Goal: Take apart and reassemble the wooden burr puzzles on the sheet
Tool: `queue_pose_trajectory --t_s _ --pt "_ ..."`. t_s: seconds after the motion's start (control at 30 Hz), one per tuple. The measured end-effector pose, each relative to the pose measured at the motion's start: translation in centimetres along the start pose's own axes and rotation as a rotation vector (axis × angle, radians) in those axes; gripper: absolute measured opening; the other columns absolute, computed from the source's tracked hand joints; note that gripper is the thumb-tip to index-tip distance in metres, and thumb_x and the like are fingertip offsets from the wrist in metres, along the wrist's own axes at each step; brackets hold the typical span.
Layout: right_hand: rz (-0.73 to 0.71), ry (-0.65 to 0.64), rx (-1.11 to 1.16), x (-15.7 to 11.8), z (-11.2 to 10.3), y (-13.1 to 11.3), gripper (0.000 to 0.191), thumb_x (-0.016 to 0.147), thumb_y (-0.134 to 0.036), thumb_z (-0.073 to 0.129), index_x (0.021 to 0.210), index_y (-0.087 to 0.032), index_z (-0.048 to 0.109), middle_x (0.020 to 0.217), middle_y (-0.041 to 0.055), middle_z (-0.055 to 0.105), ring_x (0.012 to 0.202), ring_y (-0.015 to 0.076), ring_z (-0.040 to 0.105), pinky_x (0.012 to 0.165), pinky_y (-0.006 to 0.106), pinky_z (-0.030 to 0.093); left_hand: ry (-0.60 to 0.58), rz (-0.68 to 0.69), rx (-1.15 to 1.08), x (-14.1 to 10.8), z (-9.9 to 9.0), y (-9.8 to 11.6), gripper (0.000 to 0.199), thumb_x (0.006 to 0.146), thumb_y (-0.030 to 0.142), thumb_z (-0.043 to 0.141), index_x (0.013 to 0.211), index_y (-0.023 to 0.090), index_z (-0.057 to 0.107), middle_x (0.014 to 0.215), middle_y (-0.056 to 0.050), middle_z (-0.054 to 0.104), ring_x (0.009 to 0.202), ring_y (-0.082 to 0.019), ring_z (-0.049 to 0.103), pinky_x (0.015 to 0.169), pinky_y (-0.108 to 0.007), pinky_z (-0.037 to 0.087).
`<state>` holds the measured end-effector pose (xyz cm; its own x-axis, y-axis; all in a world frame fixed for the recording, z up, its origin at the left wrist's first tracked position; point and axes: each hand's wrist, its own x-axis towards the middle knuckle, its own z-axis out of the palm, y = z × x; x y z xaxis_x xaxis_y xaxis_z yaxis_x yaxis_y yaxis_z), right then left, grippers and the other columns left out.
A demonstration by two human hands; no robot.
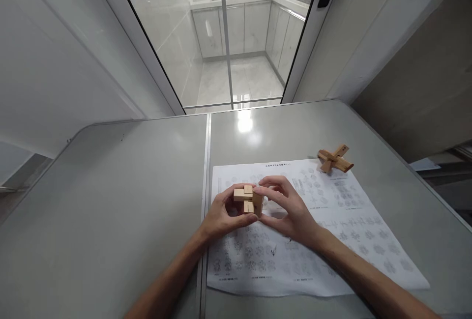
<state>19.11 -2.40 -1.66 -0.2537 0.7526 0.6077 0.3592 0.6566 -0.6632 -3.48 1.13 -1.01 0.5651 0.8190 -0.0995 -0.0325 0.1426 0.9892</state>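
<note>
A small wooden burr puzzle (248, 200) of interlocking light-brown blocks is held between both hands, just above a printed sheet (306, 265). My left hand (221, 216) wraps round its left side, with the thumb along the lower edge and the fingers behind. From the right, my right hand (289, 208) pinches an upright block of the puzzle, fingertips at the top and thumb at the bottom. The fingers cover part of the puzzle's back and sides.
Another wooden puzzle (335, 158), crossed sticks with a number on one end, lies at the sheet's upper right corner. A metal seam (205, 161) divides the grey table (147, 201). Beyond the far edge stands a glass door (254, 34).
</note>
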Motion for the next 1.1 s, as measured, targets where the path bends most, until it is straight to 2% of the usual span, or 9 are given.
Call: queue_pose_trajectory --t_s 0.3,0.4,0.5,0.6,0.67,0.73,0.93,1.03,1.1 --pt "0.107 -0.014 0.084 0.0 0.2 -0.1 0.062 0.100 -0.020 0.074 0.156 -0.040 0.054 0.133 0.0105 0.055 0.115 0.0280 0.064 0.090 0.047 0.065 0.068 0.010 -0.063 0.0 0.6 0.1 0.063 0.080 0.045 0.095 0.133 0.021 0.070 0.118 -0.009 0.069 0.103 -0.022 0.067 0.087 -0.028 0.056" --pt "0.150 -0.004 0.070 -0.3 0.4 0.1 0.059 0.101 -0.021 0.072 0.155 -0.040 0.056 0.131 0.0095 0.053 0.101 0.0233 0.065 0.089 0.046 0.063 0.096 0.017 -0.048 0.0 0.9 0.3 0.065 0.080 0.044 0.095 0.135 0.021 0.068 0.116 -0.009 0.071 0.101 -0.021 0.068 0.085 -0.027 0.056" --pt "0.263 -0.029 0.112 -0.7 0.7 0.4 0.063 0.102 -0.023 0.068 0.160 -0.039 0.051 0.129 0.0097 0.055 0.086 0.0179 0.063 0.078 0.039 0.062 0.130 0.028 -0.035 -0.1 1.2 0.4 0.069 0.081 0.041 0.095 0.139 0.021 0.064 0.117 -0.009 0.073 0.102 -0.021 0.070 0.088 -0.029 0.059" --pt "0.459 -0.153 0.254 -0.8 0.8 0.4 0.064 0.104 -0.025 0.065 0.164 -0.031 0.045 0.099 0.0039 0.065 0.069 0.0149 0.061 0.064 0.032 0.057 0.161 0.058 0.048 -0.2 1.4 0.2 0.071 0.080 0.040 0.095 0.141 0.021 0.063 0.114 -0.009 0.074 0.095 -0.020 0.071 0.082 -0.027 0.060" --pt "0.587 -0.256 0.396 -0.7 0.7 0.2 0.054 0.107 -0.027 0.061 0.159 -0.024 0.049 0.072 -0.0041 0.061 0.057 0.0139 0.057 0.059 0.030 0.052 0.183 0.090 0.124 -0.3 1.5 0.0 0.072 0.080 0.038 0.095 0.142 0.022 0.063 0.104 -0.006 0.073 0.083 -0.015 0.067 0.070 -0.023 0.056" --pt "0.663 -0.328 0.563 -0.4 0.4 -0.1 0.042 0.109 -0.031 0.057 0.150 -0.020 0.055 0.064 -0.0065 0.057 0.055 0.0133 0.055 0.056 0.028 0.048 0.206 0.117 0.174 -0.4 1.5 0.0 0.072 0.080 0.037 0.095 0.143 0.022 0.062 0.097 -0.003 0.071 0.074 -0.012 0.062 0.063 -0.020 0.052" --pt "0.710 -0.413 0.966 -0.1 -0.4 0.6 0.051 0.104 -0.044 0.068 0.149 -0.023 0.055 0.087 -0.0010 0.061 0.060 0.0098 0.048 0.057 0.026 0.043 0.233 0.177 0.256 -0.4 1.6 0.0 0.067 0.087 0.035 0.089 0.146 0.024 0.058 0.092 0.000 0.066 0.068 -0.009 0.056 0.058 -0.018 0.048" --pt "0.718 -0.409 0.999 -0.3 -0.3 1.3 0.056 0.108 -0.062 0.055 0.146 -0.021 0.058 0.091 0.0022 0.064 0.057 0.0105 0.053 0.059 0.029 0.047 0.218 0.240 0.319 -0.5 1.7 -0.5 0.068 0.087 0.032 0.089 0.146 0.026 0.057 0.082 0.004 0.060 0.063 -0.008 0.050 0.054 -0.016 0.045" --pt "0.736 -0.390 0.964 -0.4 -0.2 1.3 0.059 0.109 -0.068 0.049 0.142 -0.020 0.060 0.091 0.0029 0.065 0.056 0.0109 0.056 0.061 0.031 0.049 0.208 0.299 0.369 -0.6 1.7 -1.0 0.069 0.087 0.029 0.089 0.147 0.028 0.057 0.078 0.006 0.056 0.061 -0.007 0.048 0.054 -0.015 0.046"
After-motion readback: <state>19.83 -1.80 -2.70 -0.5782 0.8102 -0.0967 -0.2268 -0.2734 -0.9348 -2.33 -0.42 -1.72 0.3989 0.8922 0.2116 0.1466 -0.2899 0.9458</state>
